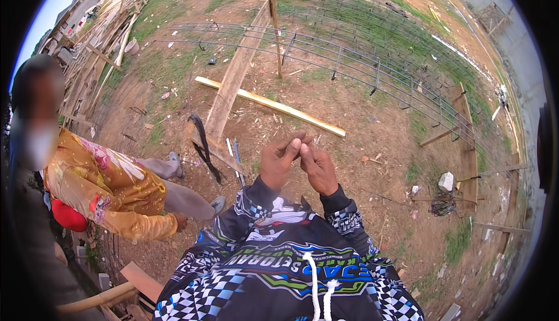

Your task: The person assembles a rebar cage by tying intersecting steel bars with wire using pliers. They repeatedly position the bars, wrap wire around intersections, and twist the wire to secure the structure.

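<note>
My left hand (277, 165) and my right hand (319, 169) meet in front of my chest. Thumbs and fingers are pinched together at the tips, and anything between them is too small to make out. Beyond them a yellowish wooden batten (273, 105) lies on the dirt. To their left, a long brown board (237, 76) rises toward a wooden post (275, 36). A black strip (200, 137), possibly a strap, hangs over the board's near end. A long steel rebar cage (349, 62) crosses the far side, raised on wooden supports.
At the left stands a person in an orange patterned shirt (110, 181). Stacked timber (99, 59) fills the far left. On the right are a board support (467, 146), a coil of dark wire (445, 203) and a white block (446, 182). A grey wall (518, 71) runs behind.
</note>
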{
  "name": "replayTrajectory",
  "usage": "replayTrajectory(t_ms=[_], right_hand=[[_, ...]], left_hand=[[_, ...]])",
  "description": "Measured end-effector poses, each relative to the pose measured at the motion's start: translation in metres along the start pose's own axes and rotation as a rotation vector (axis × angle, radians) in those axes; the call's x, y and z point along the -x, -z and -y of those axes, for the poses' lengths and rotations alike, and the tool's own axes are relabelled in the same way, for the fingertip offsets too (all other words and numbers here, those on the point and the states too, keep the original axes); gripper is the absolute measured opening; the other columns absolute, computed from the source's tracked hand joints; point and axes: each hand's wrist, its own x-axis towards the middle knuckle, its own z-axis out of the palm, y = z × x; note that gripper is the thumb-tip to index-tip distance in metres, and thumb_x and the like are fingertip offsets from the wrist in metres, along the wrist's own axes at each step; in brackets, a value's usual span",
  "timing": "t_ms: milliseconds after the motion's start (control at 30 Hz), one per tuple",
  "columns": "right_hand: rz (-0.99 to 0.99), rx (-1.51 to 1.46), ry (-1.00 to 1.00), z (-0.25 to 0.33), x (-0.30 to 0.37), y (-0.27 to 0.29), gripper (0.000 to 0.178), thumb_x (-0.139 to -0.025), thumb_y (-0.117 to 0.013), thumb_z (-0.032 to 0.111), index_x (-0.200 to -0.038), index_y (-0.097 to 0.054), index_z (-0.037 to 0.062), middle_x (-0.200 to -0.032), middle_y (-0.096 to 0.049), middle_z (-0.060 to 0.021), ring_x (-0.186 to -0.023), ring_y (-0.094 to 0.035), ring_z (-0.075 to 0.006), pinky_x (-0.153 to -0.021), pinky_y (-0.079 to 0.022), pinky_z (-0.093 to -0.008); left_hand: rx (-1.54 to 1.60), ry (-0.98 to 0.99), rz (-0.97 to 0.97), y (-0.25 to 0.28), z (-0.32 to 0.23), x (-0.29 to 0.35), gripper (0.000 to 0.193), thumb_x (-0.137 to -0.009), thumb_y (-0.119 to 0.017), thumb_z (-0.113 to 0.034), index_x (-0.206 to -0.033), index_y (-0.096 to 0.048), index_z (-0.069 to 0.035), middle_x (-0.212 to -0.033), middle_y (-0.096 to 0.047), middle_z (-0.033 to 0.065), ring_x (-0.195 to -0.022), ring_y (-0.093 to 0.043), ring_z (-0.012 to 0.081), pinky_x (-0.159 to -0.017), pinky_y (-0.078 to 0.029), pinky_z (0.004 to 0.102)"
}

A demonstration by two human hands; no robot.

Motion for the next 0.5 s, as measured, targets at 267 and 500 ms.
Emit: replayTrajectory(t_ms=[267,500], right_hand=[[0.238,0.059,-0.207,0.020,0.022,0.008,0.047,-0.101,-0.040,0.038,-0.096,-0.071,0.0030,-0.054,-0.051,-0.0020,-0.050,-0.051,-0.0106,-0.051,-0.041,-0.0280],[0.271,0.078,-0.221,0.009,0.015,-0.002,0.055,-0.101,-0.038,0.042,-0.086,-0.072,0.0024,-0.050,-0.050,-0.0016,-0.048,-0.050,-0.0100,-0.050,-0.040,-0.0269]], left_hand=[[0.050,-0.084,-0.133,0.009,-0.013,-0.003,0.039,-0.097,-0.056,-0.024,-0.120,-0.059,0.007,-0.102,-0.068,0.0212,-0.092,-0.068,0.0283,-0.080,-0.054,0.0355],[-0.007,-0.068,-0.135,0.020,-0.014,0.004,0.037,-0.098,-0.055,-0.023,-0.119,-0.059,0.007,-0.097,-0.069,0.0195,-0.084,-0.070,0.0245,-0.075,-0.055,0.0312]])
